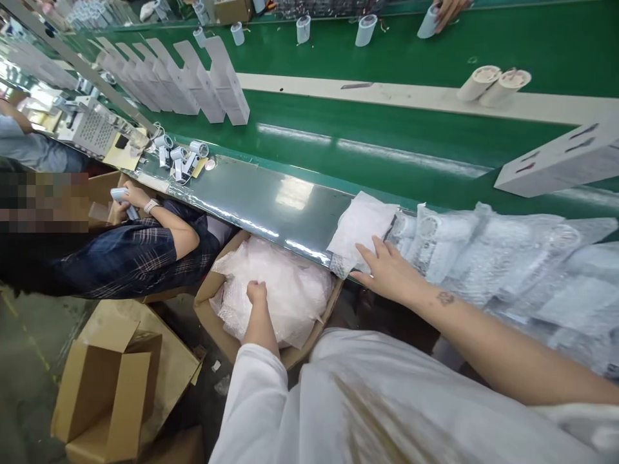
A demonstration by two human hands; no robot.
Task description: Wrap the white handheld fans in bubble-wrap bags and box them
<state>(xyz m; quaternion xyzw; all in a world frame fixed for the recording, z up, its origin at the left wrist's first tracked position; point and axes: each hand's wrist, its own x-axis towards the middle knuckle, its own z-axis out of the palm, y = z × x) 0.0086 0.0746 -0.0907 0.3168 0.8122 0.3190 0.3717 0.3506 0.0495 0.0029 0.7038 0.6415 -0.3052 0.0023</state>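
My left hand [257,293] is inside a cardboard box filled with bubble-wrap bags [294,277]. Its fingers are curled closed on the top of the bags. My right hand [389,267] has its fingers spread, palm down, at the near edge of the workbench. Its fingertips are at the edge of a white bubble-wrap pouch [362,225] lying there. Just to the right, several bubble-wrapped items [503,245] lie in a row, with white cylindrical shapes showing through the plastic.
Beyond the workbench [232,187] runs a green conveyor [387,142] carrying tall white boxes [227,84] and white cylinders [493,84]. On the left, a co-worker [145,245] holds a pale blue device. Opened cardboard boxes [111,386] stand on the floor.
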